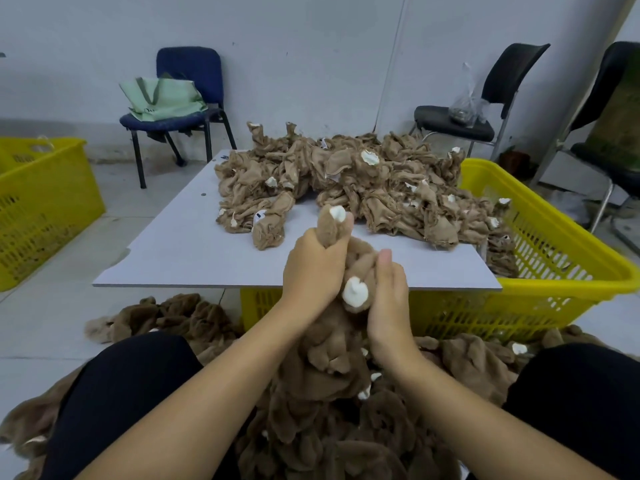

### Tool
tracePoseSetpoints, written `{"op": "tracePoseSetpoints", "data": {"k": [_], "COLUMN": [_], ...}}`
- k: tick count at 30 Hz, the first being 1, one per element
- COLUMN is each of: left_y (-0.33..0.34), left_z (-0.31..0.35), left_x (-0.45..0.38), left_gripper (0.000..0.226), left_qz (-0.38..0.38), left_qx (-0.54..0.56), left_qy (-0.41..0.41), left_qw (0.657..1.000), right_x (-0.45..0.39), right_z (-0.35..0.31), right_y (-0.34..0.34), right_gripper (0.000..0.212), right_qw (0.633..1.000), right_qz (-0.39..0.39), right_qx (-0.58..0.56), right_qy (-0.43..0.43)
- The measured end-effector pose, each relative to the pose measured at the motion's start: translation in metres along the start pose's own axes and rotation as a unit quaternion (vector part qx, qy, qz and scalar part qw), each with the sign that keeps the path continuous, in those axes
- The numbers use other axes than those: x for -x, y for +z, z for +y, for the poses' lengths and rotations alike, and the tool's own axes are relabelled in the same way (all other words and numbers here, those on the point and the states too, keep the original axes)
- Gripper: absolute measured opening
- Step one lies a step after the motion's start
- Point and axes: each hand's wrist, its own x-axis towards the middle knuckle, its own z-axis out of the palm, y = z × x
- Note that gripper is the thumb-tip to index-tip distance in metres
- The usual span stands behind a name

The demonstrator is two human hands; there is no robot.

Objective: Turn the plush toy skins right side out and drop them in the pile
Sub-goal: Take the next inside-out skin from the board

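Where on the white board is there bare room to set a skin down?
The white board is bare on its left side and along the near edge, left of the left hand. The far right is crowded by the inside-out skins, up to the yellow basket. A thin strip is free beyond the right hand.

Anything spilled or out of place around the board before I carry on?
Yes. On the right, unturned skins hang over the board edge into the yellow basket. Turned furry skins lie spread on the floor under the near edge. Nothing looks damaged.
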Motion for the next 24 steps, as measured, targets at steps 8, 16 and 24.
{"op": "tracePoseSetpoints", "data": {"k": [8,16,24], "left_y": [-0.009,-0.023,-0.058], "left_z": [0.008,-0.010,0.000], "left_x": [0.002,0.010,0.004], "left_gripper": [0.031,0.014,0.051], "left_qz": [0.047,0.059,-0.093], "left_qx": [0.238,0.149,-0.151], "left_qy": [-0.037,0.074,0.340], "left_qw": [0.969,0.984,0.924], "right_x": [0.008,-0.030,-0.048], "right_z": [0.001,-0.019,-0.055], "right_y": [-0.008,-0.022,-0.010], "right_gripper": [0.055,0.036,0.026], "right_qw": [0.992,0.975,0.925], "right_qz": [-0.063,-0.188,-0.296], "right_qx": [0.007,0.019,0.174], "right_qy": [-0.107,-0.119,-0.166]}}
